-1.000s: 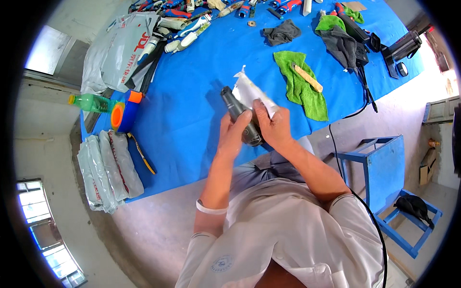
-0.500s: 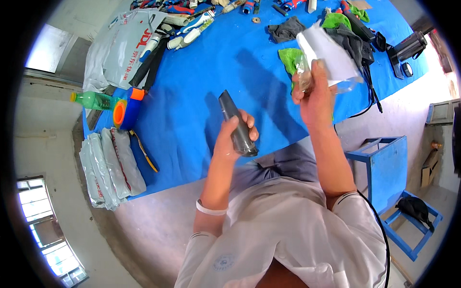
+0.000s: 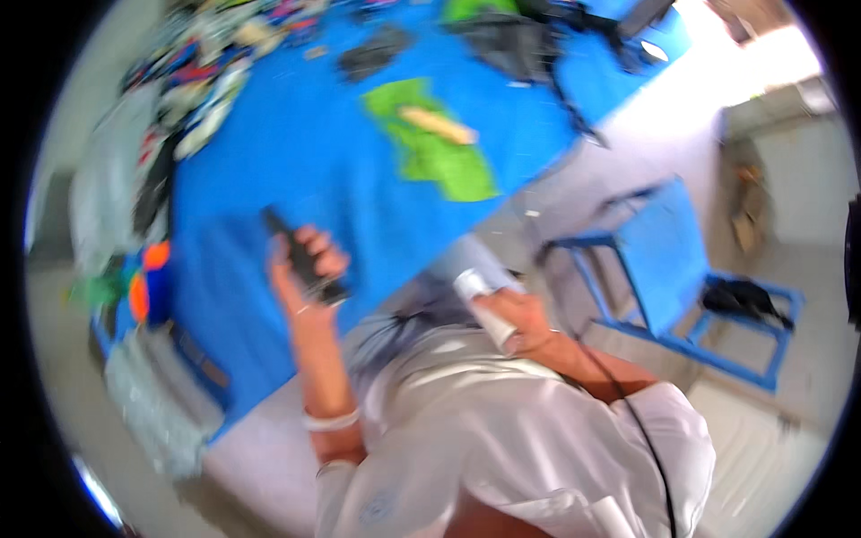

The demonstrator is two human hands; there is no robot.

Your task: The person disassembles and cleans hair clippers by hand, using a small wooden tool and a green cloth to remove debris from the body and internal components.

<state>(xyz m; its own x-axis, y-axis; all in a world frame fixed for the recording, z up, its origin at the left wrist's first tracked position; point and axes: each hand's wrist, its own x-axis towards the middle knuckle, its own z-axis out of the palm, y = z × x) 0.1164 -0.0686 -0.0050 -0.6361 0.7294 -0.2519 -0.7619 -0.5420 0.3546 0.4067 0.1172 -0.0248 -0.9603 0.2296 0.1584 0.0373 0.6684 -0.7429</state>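
The picture is smeared by motion. My left hand is closed around a dark grey tapered nozzle, held above the blue-covered table near its front edge. My right hand is low, over my lap and off the table's edge. Its fingers wrap round a white cylindrical object; blur hides its exact kind. On the table beyond my hands is a green cloth with a slim beige object lying across it.
A dark grey cloth and another dark cloth lie at the back. Mixed items crowd the far left. Packed grey bags and an orange-and-blue tape dispenser sit left. A blue chair stands right; a black cable crosses my right arm.
The view has swung to the right. My right hand has dropped from above the table to my lap; the white paper and clear plastic no longer show. My left hand still grips the nozzle.
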